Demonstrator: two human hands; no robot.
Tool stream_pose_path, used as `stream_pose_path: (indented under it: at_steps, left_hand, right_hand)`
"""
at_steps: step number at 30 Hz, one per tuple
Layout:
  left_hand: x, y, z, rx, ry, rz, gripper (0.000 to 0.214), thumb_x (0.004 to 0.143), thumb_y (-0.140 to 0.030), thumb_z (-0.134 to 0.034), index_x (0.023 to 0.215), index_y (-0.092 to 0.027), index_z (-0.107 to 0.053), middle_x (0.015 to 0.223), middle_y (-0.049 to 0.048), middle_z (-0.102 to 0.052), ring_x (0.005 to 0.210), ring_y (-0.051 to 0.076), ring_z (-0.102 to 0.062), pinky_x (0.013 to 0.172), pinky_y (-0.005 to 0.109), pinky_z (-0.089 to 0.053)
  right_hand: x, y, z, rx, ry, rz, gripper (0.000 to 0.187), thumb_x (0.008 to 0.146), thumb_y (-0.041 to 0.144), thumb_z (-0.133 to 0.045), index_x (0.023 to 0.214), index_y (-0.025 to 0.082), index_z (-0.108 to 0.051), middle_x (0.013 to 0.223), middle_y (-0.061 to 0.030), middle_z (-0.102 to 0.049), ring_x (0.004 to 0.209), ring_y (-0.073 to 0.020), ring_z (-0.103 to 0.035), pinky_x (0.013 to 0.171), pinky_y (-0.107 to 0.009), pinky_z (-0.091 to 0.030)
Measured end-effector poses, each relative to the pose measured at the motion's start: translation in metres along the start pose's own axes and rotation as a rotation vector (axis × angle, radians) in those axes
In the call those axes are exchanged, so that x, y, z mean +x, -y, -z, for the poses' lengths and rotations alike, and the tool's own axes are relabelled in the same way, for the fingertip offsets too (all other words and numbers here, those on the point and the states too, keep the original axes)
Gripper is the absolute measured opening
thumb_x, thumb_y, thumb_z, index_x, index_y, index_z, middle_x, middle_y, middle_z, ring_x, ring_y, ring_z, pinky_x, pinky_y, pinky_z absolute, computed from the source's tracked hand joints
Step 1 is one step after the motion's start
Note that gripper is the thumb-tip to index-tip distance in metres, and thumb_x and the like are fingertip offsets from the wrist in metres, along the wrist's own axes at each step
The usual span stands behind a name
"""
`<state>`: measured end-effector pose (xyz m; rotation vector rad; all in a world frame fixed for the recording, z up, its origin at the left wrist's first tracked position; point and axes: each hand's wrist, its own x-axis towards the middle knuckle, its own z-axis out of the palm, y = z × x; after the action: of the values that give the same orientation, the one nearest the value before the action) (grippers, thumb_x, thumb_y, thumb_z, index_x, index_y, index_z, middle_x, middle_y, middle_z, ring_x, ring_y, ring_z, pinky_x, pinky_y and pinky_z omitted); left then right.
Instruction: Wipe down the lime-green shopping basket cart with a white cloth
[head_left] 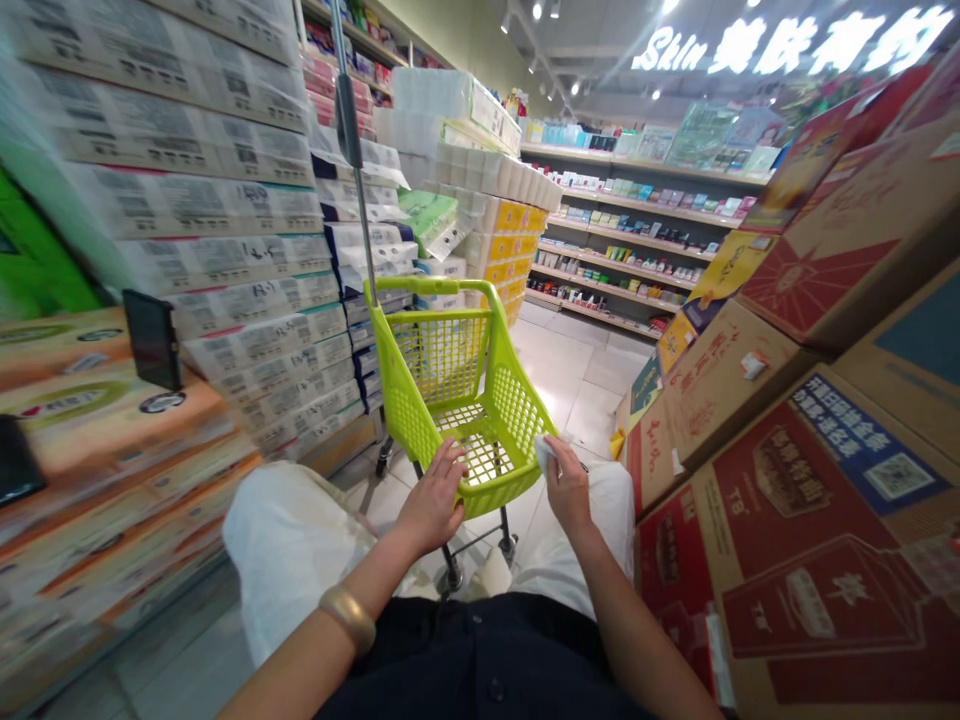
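Overhead, "Skin" sign [670, 48]; below, lime trolley [450, 350]

Bare L hand [431, 497] sits palm down, fingers [451, 465] slightly spread & curled fwd, wrist bent a little. Bare R hand [568, 490] is more upright, back of hand toward the head cam, fingers curled in & closed, wrist near straight. Bare L forearm [296, 665] runs up from lower L corner, angled in; smooth gold bangle [347, 618] sits on it just above the wrist. Bare R forearm [637, 630] comes up from lower R, also angled in. Hands near each other, not touching.
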<state>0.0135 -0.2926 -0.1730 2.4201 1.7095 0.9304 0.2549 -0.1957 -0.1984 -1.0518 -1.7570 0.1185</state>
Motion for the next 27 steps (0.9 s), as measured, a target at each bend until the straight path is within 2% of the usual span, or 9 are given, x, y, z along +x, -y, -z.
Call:
stream_pose_path:
  at_steps: [3,6,8,11,15,17,20,24,27]
  left_hand:
    - [0.002,-0.002,-0.004,0.002,-0.014,0.005,0.036,0.070,-0.006,-0.052,0.103,-0.019,-0.050,0.139,0.0135,-0.046,0.147,0.032,-0.020,0.115,0.055,-0.035]
    - [0.002,-0.001,-0.005,-0.015,-0.030,-0.004,0.039,0.070,-0.006,-0.052,0.107,-0.019,-0.050,0.139,0.0139,-0.046,0.147,0.032,-0.019,0.115,0.055,-0.036]
    - [0.001,0.001,-0.004,-0.024,-0.029,-0.012,0.042,0.070,-0.005,-0.052,0.109,-0.018,-0.050,0.138,0.0144,-0.046,0.147,0.031,-0.020,0.115,0.055,-0.036]
    - [0.000,0.004,0.000,-0.015,-0.015,-0.009,0.040,0.069,-0.004,-0.051,0.106,-0.018,-0.051,0.136,0.0134,-0.048,0.146,0.031,-0.021,0.115,0.055,-0.035]
    - [-0.001,0.004,0.003,0.004,-0.002,-0.008,0.039,0.068,-0.003,-0.050,0.103,-0.020,-0.051,0.136,0.0126,-0.048,0.146,0.031,-0.023,0.116,0.054,-0.035]
    - [0.000,0.003,0.001,0.010,-0.006,-0.009,0.038,0.069,-0.003,-0.050,0.103,-0.020,-0.050,0.135,0.0128,-0.048,0.146,0.031,-0.022,0.115,0.054,-0.036]
    - [0.001,0.001,-0.003,0.012,-0.030,-0.003,0.036,0.069,-0.004,-0.051,0.102,-0.019,-0.050,0.136,0.0131,-0.047,0.146,0.032,-0.021,0.115,0.055,-0.036]
    - [0.001,0.003,-0.004,-0.001,-0.040,-0.019,0.040,0.071,-0.005,-0.050,0.108,-0.018,-0.049,0.137,0.0143,-0.046,0.147,0.032,-0.020,0.115,0.055,-0.035]
    - [-0.001,0.005,0.000,-0.010,-0.021,-0.031,0.042,0.071,-0.005,-0.050,0.110,-0.018,-0.049,0.137,0.0144,-0.047,0.147,0.031,-0.020,0.115,0.055,-0.035]
  right_hand:
    - [-0.014,0.028,-0.013,-0.014,-0.018,-0.030,0.033,0.093,0.016,-0.043,0.116,0.018,-0.066,0.114,-0.0122,-0.071,0.119,-0.0253,-0.060,0.104,-0.050,-0.047]
    - [-0.038,0.076,-0.026,0.091,0.162,0.175,0.039,0.091,0.011,-0.046,0.124,0.023,-0.063,0.122,-0.0091,-0.068,0.122,-0.0222,-0.058,0.108,-0.047,-0.044]
    - [-0.045,0.093,-0.027,0.135,0.254,0.287,0.043,0.090,0.010,-0.047,0.128,0.026,-0.060,0.129,-0.0077,-0.064,0.125,-0.0211,-0.056,0.109,-0.045,-0.043]
    - [-0.035,0.076,-0.017,0.126,0.219,0.254,0.039,0.092,0.011,-0.046,0.124,0.025,-0.063,0.123,-0.0081,-0.067,0.119,-0.0199,-0.060,0.105,-0.042,-0.047]
    - [-0.003,0.020,-0.001,0.047,-0.002,0.058,0.030,0.093,0.016,-0.046,0.112,0.019,-0.068,0.110,-0.0118,-0.071,0.107,-0.0227,-0.065,0.097,-0.044,-0.052]
    - [0.004,0.010,-0.001,0.014,-0.056,-0.002,0.028,0.091,0.017,-0.047,0.108,0.017,-0.069,0.107,-0.0123,-0.071,0.106,-0.0243,-0.065,0.096,-0.045,-0.052]
    - [-0.008,0.035,-0.011,0.018,-0.003,0.000,0.031,0.090,0.013,-0.045,0.108,0.019,-0.069,0.105,-0.0110,-0.071,0.107,-0.0239,-0.064,0.100,-0.047,-0.049]
    - [-0.038,0.086,-0.025,0.127,0.194,0.210,0.040,0.088,0.008,-0.047,0.120,0.025,-0.063,0.115,-0.0084,-0.068,0.110,-0.0207,-0.062,0.108,-0.047,-0.042]
    - [-0.043,0.085,-0.021,0.161,0.224,0.285,0.046,0.087,0.007,-0.047,0.125,0.028,-0.061,0.119,-0.0077,-0.066,0.114,-0.0202,-0.060,0.103,-0.044,-0.047]
